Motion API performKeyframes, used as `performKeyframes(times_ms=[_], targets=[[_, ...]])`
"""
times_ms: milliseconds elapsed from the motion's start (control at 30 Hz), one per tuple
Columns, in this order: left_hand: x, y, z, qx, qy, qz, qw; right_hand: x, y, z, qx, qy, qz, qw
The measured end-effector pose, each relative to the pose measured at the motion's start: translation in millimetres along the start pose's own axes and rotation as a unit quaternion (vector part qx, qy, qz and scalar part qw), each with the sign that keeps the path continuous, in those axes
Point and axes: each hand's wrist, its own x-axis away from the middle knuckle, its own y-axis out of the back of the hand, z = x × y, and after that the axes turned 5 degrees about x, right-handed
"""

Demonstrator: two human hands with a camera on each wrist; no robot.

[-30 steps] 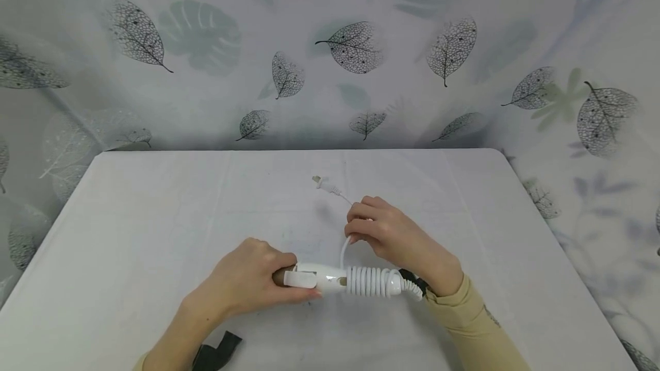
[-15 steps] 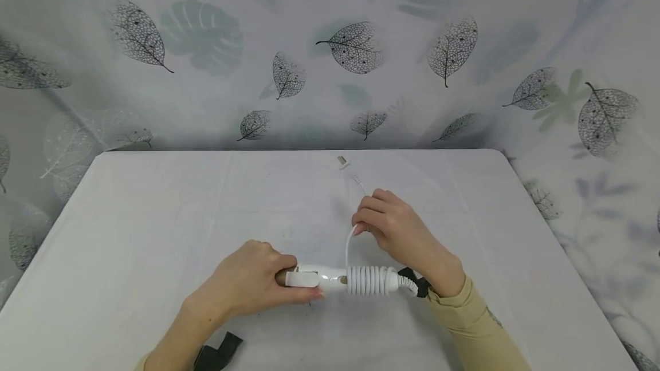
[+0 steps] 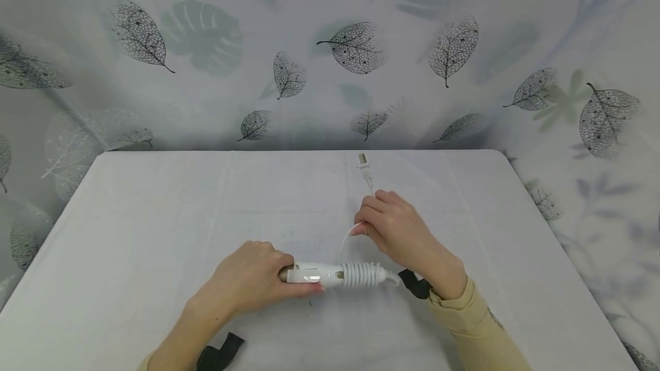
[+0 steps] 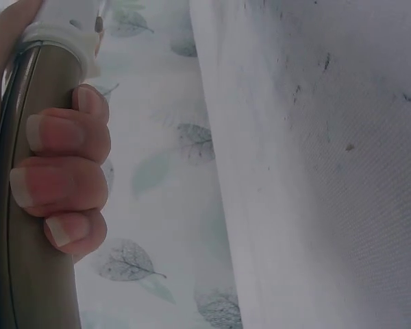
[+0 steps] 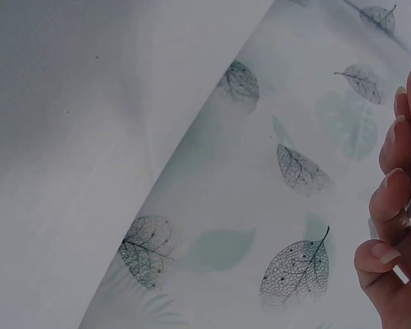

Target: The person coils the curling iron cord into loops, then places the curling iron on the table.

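Observation:
A white curling iron [image 3: 326, 275] with a brownish barrel [image 4: 41, 281] lies across the middle, held above the table. My left hand [image 3: 252, 275] grips its barrel, fingers wrapped around it in the left wrist view. White cord [image 3: 362, 275] is coiled in several turns around the handle. My right hand [image 3: 394, 227] pinches the cord's free length above the handle, a curved stretch running down to the coil. Beyond the right fingers sticks out the plug [image 3: 365, 170], its prongs pointing to the far side. Part of the cord is hidden inside the right hand.
A white-covered table [image 3: 154, 205] spreads beneath both hands. Leaf-patterned cloth [image 3: 330, 90] hangs behind and at the sides. Black straps [image 3: 414, 285] show at the wrists.
The plug has swung to the right and farther off, now standing nearly straight up from the right hand. My right hand has shifted slightly right; the handle end has tilted and drawn in a little.

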Motion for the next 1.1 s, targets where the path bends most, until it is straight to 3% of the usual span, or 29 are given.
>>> performKeyframes(times_ms=[400,667,867,1100], targets=[[0.1,-3.6,0.8,-0.013,0.044,-0.003,0.9989,-1.4,6.3,7.5,-0.032,0.006,-0.012,0.9994],[-0.4,-1.6,-0.8,-0.009,0.094,-0.015,0.9954,-3.2,8.0,11.2,-0.094,0.014,-0.027,0.9951],[-2.3,0.1,-2.2,-0.003,0.140,-0.031,0.9897,-5.5,8.7,14.7,-0.093,0.013,-0.030,0.9951],[-3.2,-2.0,-1.8,-0.014,0.154,-0.049,0.9867,-6.9,6.1,16.6,-0.089,0.014,-0.035,0.9953]])
